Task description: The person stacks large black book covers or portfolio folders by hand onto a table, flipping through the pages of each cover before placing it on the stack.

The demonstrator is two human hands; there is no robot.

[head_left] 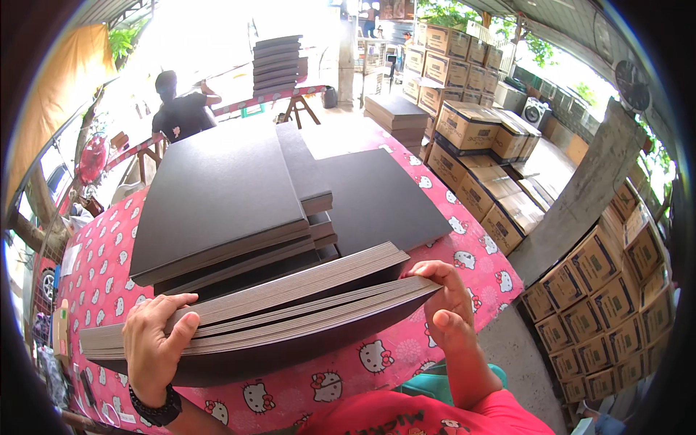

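Red cloth of the wearer's shirt [449, 417] fills the lower edge of the view I watch from far off. Just beyond it, the left hand [156, 337] is closed over the left part of a bundle of black boards [304, 348], fingers on the grey edges and thumb on the near side; a black wristband [156, 409] circles that wrist. At the other end, I see the right hand [455, 312] with its fingers curled against the corner and its thumb off the boards; I cannot tell whether it grips. The bundle stands tilted on its long side over the near part of the table, split by gaps along the top.

Directly past it, a pile of large boards [225, 188] blocks my way across the middle, with narrow dark strips [293, 156] along its right side and one wide sheet [380, 192] lying flat beyond those.

Under everything spreads a pink tablecloth [486, 268] printed with white cat faces. Farther off, I make out a person in dark clothing [181, 116], a stack of dark boards on another table [275, 65], cartons [602, 290] piled high on the right, a concrete post [587, 196] and a fan [632, 83].
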